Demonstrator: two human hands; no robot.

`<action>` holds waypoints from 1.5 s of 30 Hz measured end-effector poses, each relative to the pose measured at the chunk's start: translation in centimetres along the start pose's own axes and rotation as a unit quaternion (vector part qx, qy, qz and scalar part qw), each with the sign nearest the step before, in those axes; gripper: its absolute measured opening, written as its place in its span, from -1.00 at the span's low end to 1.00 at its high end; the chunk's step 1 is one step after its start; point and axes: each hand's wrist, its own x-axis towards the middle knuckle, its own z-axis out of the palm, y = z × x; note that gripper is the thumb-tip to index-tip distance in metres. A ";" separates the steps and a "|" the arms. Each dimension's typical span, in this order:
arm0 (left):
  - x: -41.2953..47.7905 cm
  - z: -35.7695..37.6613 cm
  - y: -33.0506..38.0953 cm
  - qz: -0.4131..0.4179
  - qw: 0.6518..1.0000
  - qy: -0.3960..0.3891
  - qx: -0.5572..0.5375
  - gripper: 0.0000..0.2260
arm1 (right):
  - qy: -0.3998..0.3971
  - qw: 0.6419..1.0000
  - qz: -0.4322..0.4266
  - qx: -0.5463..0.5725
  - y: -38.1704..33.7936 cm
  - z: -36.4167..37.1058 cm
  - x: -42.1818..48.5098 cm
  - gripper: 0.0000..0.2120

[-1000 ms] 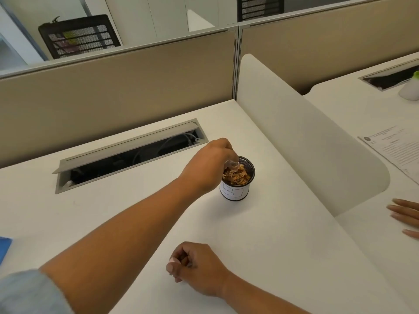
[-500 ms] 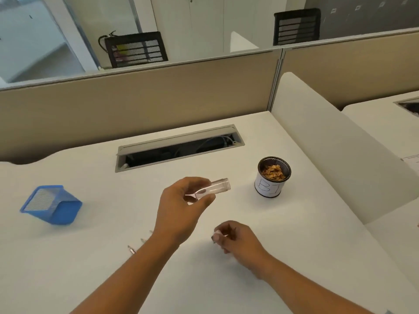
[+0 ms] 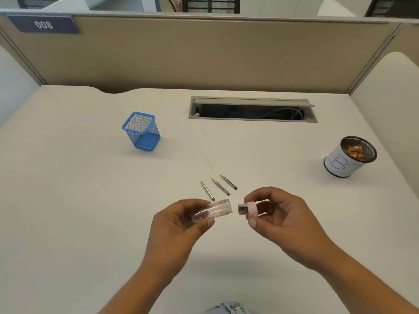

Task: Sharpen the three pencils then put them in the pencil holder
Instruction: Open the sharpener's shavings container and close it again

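Left hand [image 3: 181,220]: grip closed round a clear plastic tube [image 3: 217,209], open mouth facing right. Right hand [image 3: 278,214]: grip pinched on the pink sharpener head [image 3: 248,209], just apart from the tube mouth. Three short pencils [image 3: 221,186], grey barrels, pointed tips, lie side by side on the bench [image 3: 68,200] just beyond both hands. Blue mesh pencil holder [image 3: 141,132] stands further back, left. Paper-wrapped cup [image 3: 347,157] of shavings, far right.
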 end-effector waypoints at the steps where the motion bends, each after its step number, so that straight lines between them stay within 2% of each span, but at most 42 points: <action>1: -0.2 -0.9 0.0 0.002 1.000 -0.001 -0.005 -0.73 | 0.000 1.000 -0.009 -0.025 -0.4 1.0 -0.1 -0.76; 6: -0.8 -4.5 0.2 0.028 0.999 -0.018 -0.012 -0.73 | 0.028 0.995 -0.050 -0.085 -1.8 5.0 -0.6 -0.77; 11: -1.2 -6.4 0.8 0.056 0.997 -0.043 -0.008 -0.72 | 0.028 0.994 -0.062 -0.090 -2.2 7.2 -1.1 -0.76; 16: -1.5 -7.1 1.3 0.073 0.995 -0.060 0.012 -0.71 | 0.049 0.992 -0.072 -0.094 -2.8 8.3 -1.6 -0.84; 22: -2.0 -7.7 1.6 0.040 0.994 -0.092 -0.037 -0.71 | 0.026 0.984 -0.092 -0.149 -3.1 8.2 -2.1 -0.69; 29: -2.3 -8.3 2.2 0.014 0.989 -0.119 -0.091 -0.75 | 0.020 0.972 -0.135 -0.192 -3.7 8.6 -2.2 -0.74; 37: -2.5 -8.9 2.4 0.018 0.986 -0.117 -0.115 -0.79 | 0.001 0.990 -0.097 -0.100 -4.1 9.8 -2.1 -0.86; 45: -2.6 -9.1 1.8 0.026 0.987 -0.112 -0.114 -0.76 | -0.001 0.988 -0.100 -0.118 -4.0 10.0 -1.9 -0.80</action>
